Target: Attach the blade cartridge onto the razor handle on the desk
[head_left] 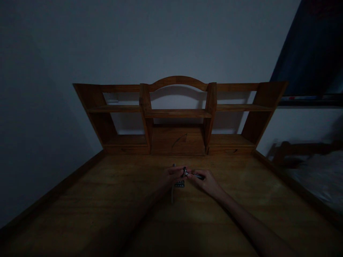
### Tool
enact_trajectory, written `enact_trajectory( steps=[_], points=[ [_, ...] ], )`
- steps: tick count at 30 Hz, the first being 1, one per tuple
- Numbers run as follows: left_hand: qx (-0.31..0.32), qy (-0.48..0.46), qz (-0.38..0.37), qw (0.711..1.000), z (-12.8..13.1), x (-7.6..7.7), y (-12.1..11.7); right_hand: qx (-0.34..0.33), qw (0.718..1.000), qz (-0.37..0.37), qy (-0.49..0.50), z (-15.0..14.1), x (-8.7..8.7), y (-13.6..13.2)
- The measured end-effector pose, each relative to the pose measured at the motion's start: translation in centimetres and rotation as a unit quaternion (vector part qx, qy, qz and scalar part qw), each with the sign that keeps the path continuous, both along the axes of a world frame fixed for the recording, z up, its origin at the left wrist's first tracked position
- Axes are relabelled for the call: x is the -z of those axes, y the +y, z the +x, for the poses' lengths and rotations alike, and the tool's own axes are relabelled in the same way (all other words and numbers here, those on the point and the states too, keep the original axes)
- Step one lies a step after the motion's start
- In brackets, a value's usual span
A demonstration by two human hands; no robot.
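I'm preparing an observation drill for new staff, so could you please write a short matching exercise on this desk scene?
1. Metal tool
2. Thin strip
3. Wooden shelf unit
4. Small flat piece

A. At the back of the desk
B. Between left hand and right hand
C. Dark, with rows of pale spots
D. Pale, lying on the desk

Pairs: 1-B; 2-D; 3-A; 4-C

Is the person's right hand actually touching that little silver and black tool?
Touching. The head view shows the right hand pinching the tool by its silver neck, its dark handle running back toward the palm.
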State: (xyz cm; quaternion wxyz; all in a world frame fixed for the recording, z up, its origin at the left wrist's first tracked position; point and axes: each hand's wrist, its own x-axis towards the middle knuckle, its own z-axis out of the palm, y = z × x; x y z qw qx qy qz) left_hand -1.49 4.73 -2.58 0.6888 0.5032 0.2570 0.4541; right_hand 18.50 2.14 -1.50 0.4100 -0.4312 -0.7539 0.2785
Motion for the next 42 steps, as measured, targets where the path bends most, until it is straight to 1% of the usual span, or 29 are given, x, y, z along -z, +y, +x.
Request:
enact_trajectory(
  steps=[3,7,13,17,23,29,31,36,40,42],
  points=[
    [0.001,0.001,-0.001,1.000,-0.1,-0.3,-0.1,0.008,1.000,0.010,-0.011,0.1,0.2,0.1],
    [0.003,0.005,-0.002,1.000,-0.1,-0.5,-0.2,0.017,1.000,0.003,-0.010,0.2,0.3,0.2],
    [0.004,0.004,0.015,1.000,-0.2,-0.2,0.0,0.021,1.000,0.004,-0.013,0.1,0.4,0.2],
    [0.009,-0.002,0.011,1.000,-0.2,-0.1,0.2,0.029,0.999,0.009,-0.016,0.1,0.6,0.4],
    [0.007,0.000,0.008,1.000,-0.2,-0.1,0.2,0.018,1.000,0.002,-0.021,0.1,0.7,0.4],
    [0.008,-0.005,0.006,1.000,-0.3,-0.3,0.1,0.003,1.000,-0.010,-0.012,0.1,0.2,0.0],
    [-0.013,-0.004,0.003,1.000,-0.3,-0.3,0.2,-0.003,1.000,-0.013,-0.002,0.1,-0.2,-0.2],
    [-0.091,-0.025,-0.014,0.995,-0.7,-0.4,0.8,-0.013,0.999,-0.034,0.031,0.2,-0.7,-0.5],
    [-0.161,-0.023,-0.034,0.986,-1.3,-0.2,1.3,-0.021,0.996,-0.049,0.065,0.4,-0.7,-0.3],
    [-0.173,-0.025,-0.038,0.984,-1.5,0.0,1.5,-0.024,0.996,-0.049,0.077,0.5,-0.7,-0.2]
  ],
)
